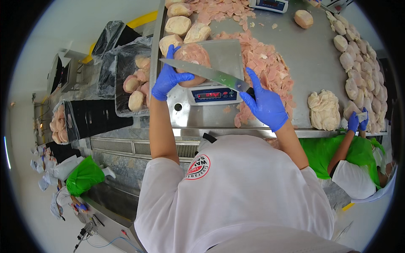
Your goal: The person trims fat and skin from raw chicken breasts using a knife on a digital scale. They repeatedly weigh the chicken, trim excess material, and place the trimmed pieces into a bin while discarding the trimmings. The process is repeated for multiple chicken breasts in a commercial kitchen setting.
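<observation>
My left hand (168, 79), in a blue glove, rests on a round pink lump of raw meat (195, 57). The lump sits on the steel platform of a digital scale (211, 95) right in front of me. My right hand (266, 106), also gloved in blue, grips the dark handle of a long knife (206, 73). Its blade reaches left across the scale, just below the lump and up to my left fingers.
Thin meat slices (270, 63) are heaped on the steel table (312, 55) right of the scale. Pale round lumps line its far left (179, 25) and right edge (352, 63). Plastic-lined bins (135, 82) of lumps stand left. A co-worker's gloved hands (357, 120) work at right.
</observation>
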`<action>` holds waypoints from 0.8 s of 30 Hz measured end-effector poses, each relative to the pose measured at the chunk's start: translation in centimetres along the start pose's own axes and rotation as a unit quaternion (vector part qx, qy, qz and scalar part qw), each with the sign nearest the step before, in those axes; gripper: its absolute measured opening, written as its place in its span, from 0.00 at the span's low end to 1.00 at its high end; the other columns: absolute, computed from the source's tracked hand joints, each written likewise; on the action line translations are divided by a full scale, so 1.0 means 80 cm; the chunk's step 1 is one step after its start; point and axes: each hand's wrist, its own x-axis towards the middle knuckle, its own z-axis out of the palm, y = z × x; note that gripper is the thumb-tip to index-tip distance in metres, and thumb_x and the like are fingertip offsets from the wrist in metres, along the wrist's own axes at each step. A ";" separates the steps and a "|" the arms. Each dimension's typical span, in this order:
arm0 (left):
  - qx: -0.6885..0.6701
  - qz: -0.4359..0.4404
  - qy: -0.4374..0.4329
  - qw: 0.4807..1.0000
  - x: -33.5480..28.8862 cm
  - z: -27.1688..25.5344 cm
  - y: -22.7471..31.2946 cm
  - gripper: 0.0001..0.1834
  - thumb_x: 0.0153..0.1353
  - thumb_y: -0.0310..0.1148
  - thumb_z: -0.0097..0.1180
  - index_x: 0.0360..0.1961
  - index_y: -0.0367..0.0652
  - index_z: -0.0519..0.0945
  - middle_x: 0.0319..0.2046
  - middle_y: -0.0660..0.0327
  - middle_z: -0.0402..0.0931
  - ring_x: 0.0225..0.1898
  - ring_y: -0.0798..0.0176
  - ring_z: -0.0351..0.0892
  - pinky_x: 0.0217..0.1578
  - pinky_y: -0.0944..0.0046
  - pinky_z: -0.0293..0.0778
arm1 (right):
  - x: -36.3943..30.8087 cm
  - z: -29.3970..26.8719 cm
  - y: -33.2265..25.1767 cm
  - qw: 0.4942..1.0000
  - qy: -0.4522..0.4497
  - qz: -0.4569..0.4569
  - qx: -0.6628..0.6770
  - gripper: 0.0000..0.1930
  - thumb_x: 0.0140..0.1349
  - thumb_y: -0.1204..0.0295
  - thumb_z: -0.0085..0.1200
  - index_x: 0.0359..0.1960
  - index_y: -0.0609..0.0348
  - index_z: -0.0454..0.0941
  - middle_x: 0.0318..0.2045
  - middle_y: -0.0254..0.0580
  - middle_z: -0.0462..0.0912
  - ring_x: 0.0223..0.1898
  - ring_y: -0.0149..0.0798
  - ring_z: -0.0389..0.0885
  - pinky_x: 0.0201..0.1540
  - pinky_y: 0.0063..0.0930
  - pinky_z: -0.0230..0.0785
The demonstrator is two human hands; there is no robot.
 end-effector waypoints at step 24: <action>0.037 0.016 -0.047 0.998 0.037 0.058 0.010 0.65 0.37 0.45 0.80 0.70 0.31 0.50 0.64 0.46 0.60 0.66 0.53 0.63 0.65 0.56 0.63 | 0.052 0.043 0.005 0.996 0.066 0.029 0.050 0.37 0.65 0.45 0.47 0.70 0.51 0.54 0.31 0.49 0.85 0.33 0.54 0.84 0.35 0.46 0.76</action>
